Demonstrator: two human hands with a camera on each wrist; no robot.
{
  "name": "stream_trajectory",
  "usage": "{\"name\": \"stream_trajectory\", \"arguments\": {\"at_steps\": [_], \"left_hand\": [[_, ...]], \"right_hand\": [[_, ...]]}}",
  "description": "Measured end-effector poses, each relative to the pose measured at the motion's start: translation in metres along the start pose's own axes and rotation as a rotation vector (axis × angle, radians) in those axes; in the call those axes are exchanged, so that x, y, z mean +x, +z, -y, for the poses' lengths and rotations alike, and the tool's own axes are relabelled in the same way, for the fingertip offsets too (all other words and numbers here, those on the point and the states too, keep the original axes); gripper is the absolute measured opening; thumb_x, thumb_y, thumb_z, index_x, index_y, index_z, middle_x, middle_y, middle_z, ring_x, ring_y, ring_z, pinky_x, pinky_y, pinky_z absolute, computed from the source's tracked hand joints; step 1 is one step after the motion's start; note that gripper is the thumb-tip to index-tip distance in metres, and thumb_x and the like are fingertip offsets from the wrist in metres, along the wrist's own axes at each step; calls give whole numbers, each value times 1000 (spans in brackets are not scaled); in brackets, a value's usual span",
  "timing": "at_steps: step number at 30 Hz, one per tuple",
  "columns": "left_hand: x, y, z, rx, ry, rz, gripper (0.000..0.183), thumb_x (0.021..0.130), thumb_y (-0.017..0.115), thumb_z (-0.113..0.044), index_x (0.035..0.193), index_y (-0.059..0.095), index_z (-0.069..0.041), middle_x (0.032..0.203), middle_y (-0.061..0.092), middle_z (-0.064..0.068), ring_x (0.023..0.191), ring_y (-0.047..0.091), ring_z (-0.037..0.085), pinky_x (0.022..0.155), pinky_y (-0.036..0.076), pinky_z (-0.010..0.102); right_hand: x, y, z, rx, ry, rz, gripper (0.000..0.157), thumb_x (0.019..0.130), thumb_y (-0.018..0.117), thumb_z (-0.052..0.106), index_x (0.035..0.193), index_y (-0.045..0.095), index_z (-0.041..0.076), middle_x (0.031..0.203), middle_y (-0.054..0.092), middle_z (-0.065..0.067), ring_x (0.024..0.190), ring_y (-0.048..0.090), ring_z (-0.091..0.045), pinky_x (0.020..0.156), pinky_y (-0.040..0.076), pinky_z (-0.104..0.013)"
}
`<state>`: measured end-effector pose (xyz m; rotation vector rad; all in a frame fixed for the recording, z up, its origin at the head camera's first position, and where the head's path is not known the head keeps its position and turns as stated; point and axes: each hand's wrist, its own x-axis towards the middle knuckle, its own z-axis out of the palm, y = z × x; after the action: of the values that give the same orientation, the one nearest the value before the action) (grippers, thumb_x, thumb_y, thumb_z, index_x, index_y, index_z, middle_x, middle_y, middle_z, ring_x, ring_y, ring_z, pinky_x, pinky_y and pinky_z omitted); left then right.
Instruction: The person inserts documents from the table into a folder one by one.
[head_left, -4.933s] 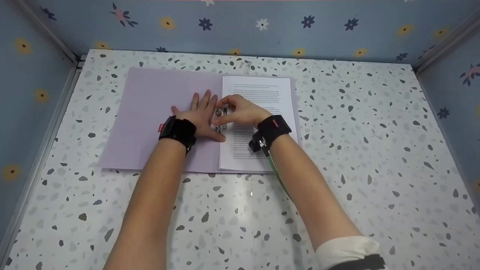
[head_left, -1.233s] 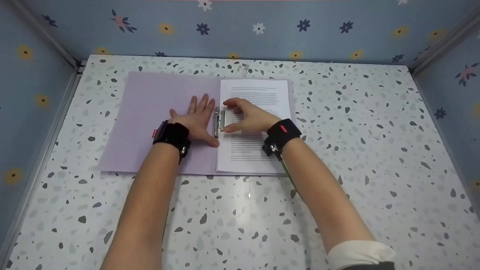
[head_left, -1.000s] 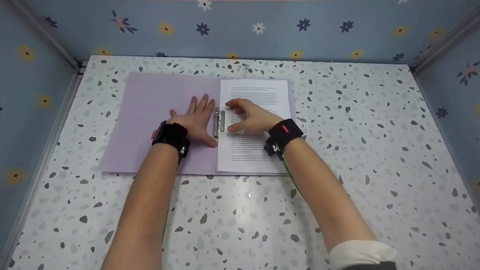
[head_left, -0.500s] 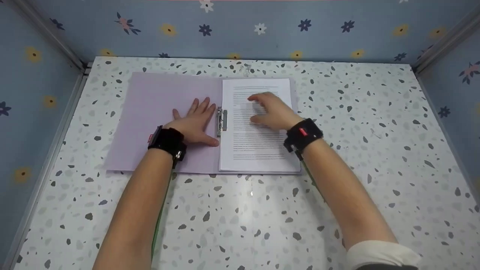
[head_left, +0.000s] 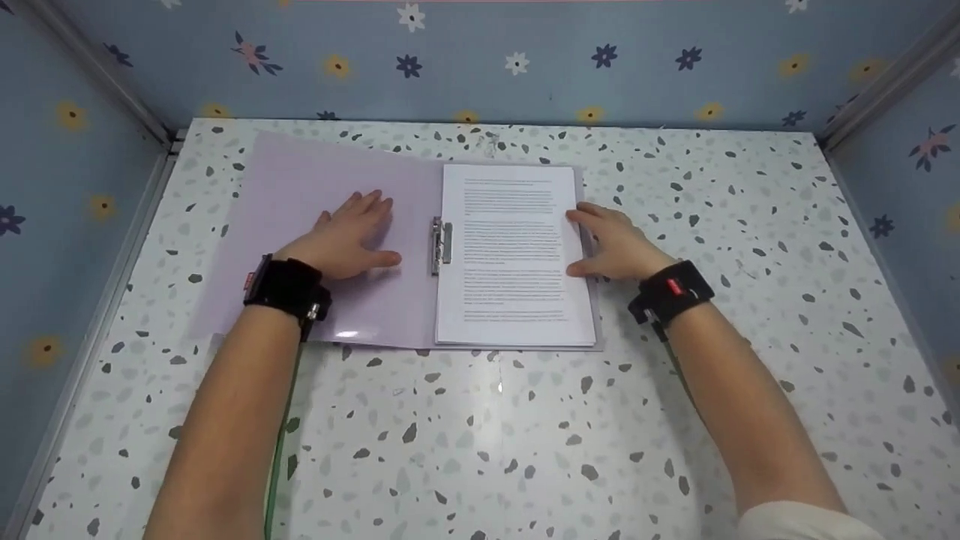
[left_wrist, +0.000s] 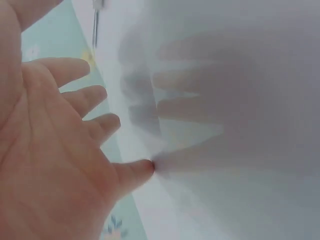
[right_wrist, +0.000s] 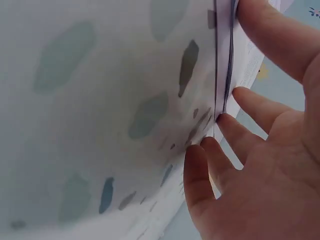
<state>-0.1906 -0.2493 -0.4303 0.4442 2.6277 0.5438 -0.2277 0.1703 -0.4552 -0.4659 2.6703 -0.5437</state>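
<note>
A purple folder (head_left: 409,180) lies spread out on the table, with a stack of printed paper (head_left: 514,225) on its right half. The metal clip (head_left: 441,246) sits at the stack's left edge, near the fold. My left hand (head_left: 341,240) is over the left cover with its fingers spread; in the left wrist view the little finger (left_wrist: 135,175) touches the cover's shiny surface. My right hand (head_left: 619,244) is at the stack's right edge, fingertips touching it. From the right wrist view, the thumb (right_wrist: 275,30) and a finger (right_wrist: 255,107) meet the paper's side, while other fingers reach the tabletop.
The speckled white table (head_left: 480,435) extends around the folder. Blue flower-patterned panels (head_left: 517,45) stand at the back and both sides. Thin green cables run from both black wrist straps (head_left: 289,289) along the forearms.
My right hand has left the clip and moved right across the paper to its edge. My left hand has slid left, away from the fold. The left cover's outer edge now looks slightly raised.
</note>
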Motion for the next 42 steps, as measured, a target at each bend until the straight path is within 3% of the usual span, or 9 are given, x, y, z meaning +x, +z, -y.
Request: {"name": "stream_trajectory", "arguments": {"at_steps": [9,13,17,21,24,28,33,38,42], "left_hand": [[-57,-31,61,-63,-247,-111,102,97,55,-52,155,-7,4,160,-11,30,145,-17,48,108,-7,74],[-86,-40,88,-172,-342,-97,106,98,47,-59,151,-14,9,156,-3,39,143,-3,56,111,6,72],[-110,-40,108,-246,-379,-30,98,99,39,-62,154,1,8,150,25,42,137,23,59,108,21,72],[-124,-33,119,-297,-364,-25,87,100,40,-61,151,28,8,137,48,37,125,46,52,101,34,70],[-130,-29,122,-312,-355,-44,82,100,42,-59,146,38,9,132,53,34,121,50,47,99,38,67],[-134,-27,125,-349,-326,-49,74,102,43,-55,143,42,8,132,53,31,120,50,46,99,39,65],[-142,-27,128,-527,-260,-97,70,102,45,-53,146,39,2,142,44,23,126,44,42,107,32,63],[-152,-31,118,-718,-158,-257,66,104,42,-48,151,36,-2,147,40,13,133,38,25,110,33,38],[-149,-32,102,-900,41,-357,52,107,43,-32,149,41,-1,141,50,3,129,43,10,104,34,17]], "right_hand": [[-4,-2,3,-41,97,-16,111,79,84,40,157,17,0,166,9,-15,150,9,-42,115,13,-66],[-6,-3,2,-55,117,-7,111,78,84,42,157,18,0,166,9,-15,150,8,-42,115,12,-66],[-4,-3,2,-67,137,-2,113,77,84,46,157,18,1,166,8,-15,150,7,-41,116,11,-65],[-4,-3,1,-55,140,0,113,77,84,45,157,17,2,166,8,-14,150,6,-40,116,9,-66],[-3,-3,1,-48,130,-3,114,76,85,45,157,18,2,166,8,-14,150,7,-41,115,9,-67],[-4,-3,2,-56,120,-7,113,76,84,46,157,19,2,166,8,-14,150,8,-41,116,10,-66],[-5,-2,5,-52,107,-22,110,76,85,46,156,22,2,166,11,-15,149,11,-42,115,13,-66],[-6,-1,6,-40,95,-38,108,75,85,44,156,25,3,165,14,-15,149,13,-42,116,15,-64],[-7,-1,5,-42,85,-51,107,76,85,45,155,27,3,165,15,-15,148,15,-43,116,18,-63]]}}
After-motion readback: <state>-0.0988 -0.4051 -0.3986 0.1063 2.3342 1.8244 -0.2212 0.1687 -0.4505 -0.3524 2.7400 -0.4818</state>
